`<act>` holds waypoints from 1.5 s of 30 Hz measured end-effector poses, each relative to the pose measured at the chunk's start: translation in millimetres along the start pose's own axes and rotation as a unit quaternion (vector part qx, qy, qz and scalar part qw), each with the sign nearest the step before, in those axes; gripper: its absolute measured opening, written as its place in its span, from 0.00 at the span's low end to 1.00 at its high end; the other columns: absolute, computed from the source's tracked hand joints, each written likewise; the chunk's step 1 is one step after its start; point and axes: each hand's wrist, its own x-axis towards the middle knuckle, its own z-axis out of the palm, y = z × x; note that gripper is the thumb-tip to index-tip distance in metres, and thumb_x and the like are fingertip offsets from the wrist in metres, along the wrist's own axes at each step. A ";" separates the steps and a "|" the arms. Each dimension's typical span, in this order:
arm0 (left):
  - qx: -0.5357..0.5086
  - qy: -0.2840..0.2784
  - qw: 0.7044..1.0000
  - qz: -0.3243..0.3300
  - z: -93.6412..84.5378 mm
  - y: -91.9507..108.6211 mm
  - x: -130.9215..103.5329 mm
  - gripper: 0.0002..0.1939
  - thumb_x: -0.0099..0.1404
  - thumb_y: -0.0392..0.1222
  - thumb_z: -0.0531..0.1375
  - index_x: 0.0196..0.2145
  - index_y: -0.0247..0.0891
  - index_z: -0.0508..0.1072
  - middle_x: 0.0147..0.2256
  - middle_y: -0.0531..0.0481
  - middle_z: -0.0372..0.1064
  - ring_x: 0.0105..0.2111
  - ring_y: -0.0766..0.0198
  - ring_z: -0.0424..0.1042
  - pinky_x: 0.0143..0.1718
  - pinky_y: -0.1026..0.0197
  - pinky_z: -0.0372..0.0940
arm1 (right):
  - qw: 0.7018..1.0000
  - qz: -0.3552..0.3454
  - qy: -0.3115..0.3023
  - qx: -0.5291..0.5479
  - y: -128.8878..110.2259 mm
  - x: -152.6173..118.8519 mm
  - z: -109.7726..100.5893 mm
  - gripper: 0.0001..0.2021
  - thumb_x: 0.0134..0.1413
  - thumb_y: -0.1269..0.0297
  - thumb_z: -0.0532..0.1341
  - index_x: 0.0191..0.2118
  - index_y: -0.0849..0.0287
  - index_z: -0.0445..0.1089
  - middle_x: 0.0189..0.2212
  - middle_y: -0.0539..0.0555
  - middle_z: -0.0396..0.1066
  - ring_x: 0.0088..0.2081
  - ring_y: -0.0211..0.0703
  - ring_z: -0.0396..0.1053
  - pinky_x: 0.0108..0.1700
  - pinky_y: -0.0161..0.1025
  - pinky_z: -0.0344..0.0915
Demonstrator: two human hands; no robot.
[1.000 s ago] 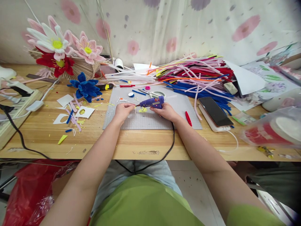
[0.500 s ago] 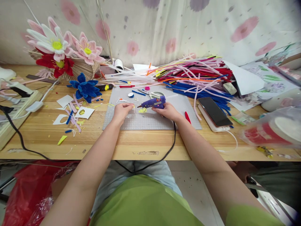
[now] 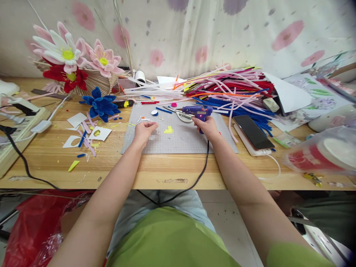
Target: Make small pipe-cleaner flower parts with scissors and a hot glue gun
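My right hand (image 3: 206, 127) is wrapped round the grip of a purple glue gun (image 3: 194, 110), its nozzle pointing left over the scissors (image 3: 184, 117). A clear stick shows at the gun's back end. Over the left part of the grey cutting mat (image 3: 178, 145), my left hand (image 3: 145, 134) is pinched; whatever lies between its fingertips is too small to make out. Between the hands, a yellow piece (image 3: 168, 129) lies on the mat. Behind it are a small round white-topped piece (image 3: 154, 112) and a pink coil (image 3: 174, 105).
A blue flower (image 3: 100, 104) and paper scraps (image 3: 76, 119) lie left of the mat. Behind it are bundled coloured stems (image 3: 230, 86). At right are a phone (image 3: 253, 131) and a bagged cup (image 3: 319, 154). The gun's black cord (image 3: 206, 163) hangs over the front edge.
My right hand has moved right with the glue gun, away from my left hand, and the gun has turned more level. The yellow piece is now uncovered. My left hand has barely moved.
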 end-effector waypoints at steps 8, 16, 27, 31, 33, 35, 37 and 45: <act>-0.040 -0.007 0.999 0.029 1.3 -3.1 2.3 0.08 0.45 0.40 0.66 0.23 0.35 0.72 0.23 0.52 0.71 0.24 0.70 0.66 0.30 0.65 0.62 | 0.994 -0.017 0.104 -0.015 10.8 11.4 -4.6 0.19 0.40 0.48 0.61 0.29 0.62 0.68 0.19 0.50 0.67 0.17 0.33 0.58 0.21 0.34 0.56; -0.136 -0.039 0.988 0.064 3.2 -5.0 0.4 0.12 0.44 0.41 0.66 0.25 0.35 0.69 0.27 0.49 0.73 0.33 0.64 0.74 0.34 0.62 0.66 | 0.973 -0.038 0.189 -0.125 24.1 25.1 -10.6 0.24 0.40 0.46 0.60 0.33 0.65 0.73 0.29 0.61 0.74 0.35 0.53 0.71 0.39 0.46 0.65; -0.117 -0.002 0.993 0.015 0.7 -3.3 1.3 0.24 0.40 0.34 0.68 0.32 0.39 0.59 0.21 0.56 0.70 0.25 0.65 0.72 0.36 0.59 0.66 | 0.969 -0.016 0.194 -0.149 32.7 34.4 -17.0 0.23 0.42 0.48 0.60 0.35 0.66 0.73 0.32 0.64 0.75 0.37 0.55 0.72 0.42 0.47 0.64; -0.091 -0.005 0.996 0.012 -2.2 -1.7 0.0 0.27 0.39 0.34 0.68 0.33 0.40 0.57 0.21 0.58 0.69 0.25 0.67 0.71 0.37 0.61 0.64 | 0.970 -0.020 0.195 -0.146 34.8 36.0 -16.4 0.24 0.42 0.48 0.60 0.37 0.66 0.73 0.33 0.64 0.75 0.37 0.56 0.72 0.41 0.47 0.64; -0.063 0.003 0.998 0.009 -2.9 -0.6 -0.5 0.27 0.38 0.34 0.68 0.33 0.40 0.57 0.21 0.59 0.69 0.25 0.67 0.71 0.38 0.61 0.63 | 0.968 -0.020 0.196 -0.155 34.2 35.5 -15.9 0.25 0.42 0.48 0.60 0.38 0.67 0.73 0.34 0.64 0.75 0.38 0.56 0.72 0.41 0.47 0.64; -0.035 0.014 0.999 0.009 -3.4 0.0 -0.6 0.27 0.37 0.35 0.68 0.32 0.40 0.57 0.20 0.60 0.68 0.25 0.67 0.71 0.38 0.61 0.62 | 0.965 -0.015 0.199 -0.171 32.5 34.3 -15.3 0.24 0.43 0.48 0.60 0.38 0.66 0.72 0.34 0.64 0.74 0.39 0.56 0.71 0.41 0.47 0.64; -0.015 0.018 1.000 0.010 -3.7 0.1 -0.2 0.27 0.37 0.35 0.69 0.32 0.40 0.58 0.20 0.59 0.68 0.26 0.66 0.71 0.37 0.61 0.61 | 0.962 -0.008 0.198 -0.187 30.3 32.7 -14.7 0.24 0.43 0.48 0.60 0.38 0.66 0.72 0.34 0.64 0.74 0.39 0.56 0.71 0.42 0.47 0.64; -0.041 -0.096 0.994 -0.033 -7.3 5.8 -2.7 0.26 0.42 0.36 0.68 0.40 0.35 0.66 0.26 0.50 0.73 0.26 0.66 0.72 0.37 0.59 0.66 | 0.963 -0.012 0.183 -0.196 28.4 31.0 -14.4 0.25 0.44 0.47 0.59 0.38 0.66 0.73 0.34 0.64 0.74 0.39 0.56 0.72 0.42 0.47 0.64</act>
